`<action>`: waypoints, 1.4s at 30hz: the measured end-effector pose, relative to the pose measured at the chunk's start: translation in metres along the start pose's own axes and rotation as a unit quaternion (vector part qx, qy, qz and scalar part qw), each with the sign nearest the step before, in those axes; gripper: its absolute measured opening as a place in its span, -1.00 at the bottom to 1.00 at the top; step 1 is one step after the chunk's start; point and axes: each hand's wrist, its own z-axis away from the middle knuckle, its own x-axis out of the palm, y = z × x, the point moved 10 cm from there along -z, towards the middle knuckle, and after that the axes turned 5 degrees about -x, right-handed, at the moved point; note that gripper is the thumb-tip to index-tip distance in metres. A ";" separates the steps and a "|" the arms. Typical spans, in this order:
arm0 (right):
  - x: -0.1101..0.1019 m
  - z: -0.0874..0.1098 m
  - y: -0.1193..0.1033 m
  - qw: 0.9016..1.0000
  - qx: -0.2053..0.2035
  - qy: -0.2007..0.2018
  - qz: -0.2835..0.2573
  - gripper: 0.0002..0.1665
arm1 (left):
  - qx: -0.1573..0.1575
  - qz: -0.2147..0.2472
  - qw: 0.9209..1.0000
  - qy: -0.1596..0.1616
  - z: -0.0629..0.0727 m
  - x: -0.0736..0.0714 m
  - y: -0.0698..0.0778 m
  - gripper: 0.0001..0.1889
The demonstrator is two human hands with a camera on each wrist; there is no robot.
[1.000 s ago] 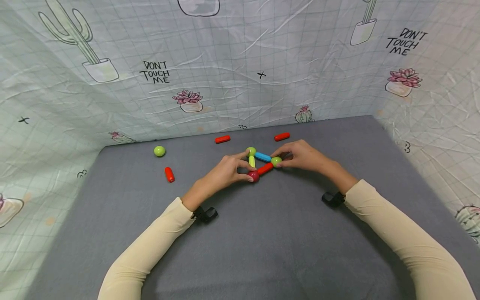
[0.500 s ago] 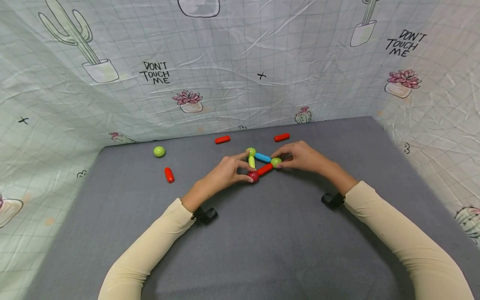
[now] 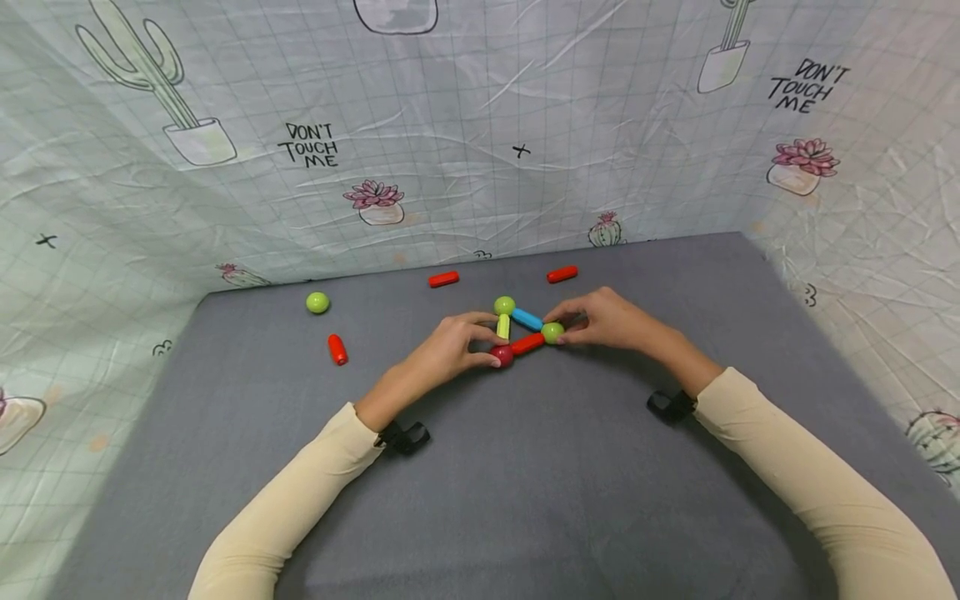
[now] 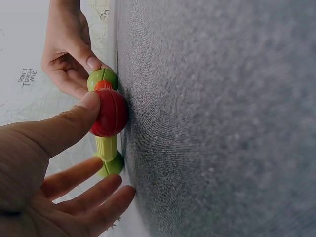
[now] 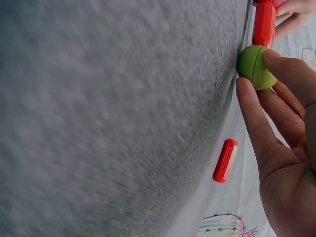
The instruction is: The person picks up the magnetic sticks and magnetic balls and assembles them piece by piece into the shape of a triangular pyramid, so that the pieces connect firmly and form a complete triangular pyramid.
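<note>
Triangular frame on gray table, sides of red, blue and yellow rods, left hand pinching its glossy red ball, right hand pinching one green corner ball.

The red ball is partly hidden — by the left thumb.

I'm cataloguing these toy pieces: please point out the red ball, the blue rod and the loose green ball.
Red ball [image 4: 111,113]: left wrist view, on its rounded side.
Blue rod [image 3: 527,319]: head view, middle of its length.
Loose green ball [image 3: 317,302]: head view, middle of its surface.
</note>
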 end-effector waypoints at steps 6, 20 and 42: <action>0.006 0.001 -0.005 1.000 -0.001 0.000 -0.011 -0.60 | 0.001 -0.016 1.000 -0.004 0.009 -0.004 0.002 -0.66; 0.010 -0.002 -0.018 0.999 -0.023 0.026 0.038 -0.57 | 0.000 -0.004 1.000 0.009 0.017 -0.009 -0.008 -0.69; 0.009 -0.004 -0.024 0.997 -0.032 0.030 0.059 -0.59 | 0.001 -0.007 1.000 -0.015 0.019 -0.008 -0.008 -0.64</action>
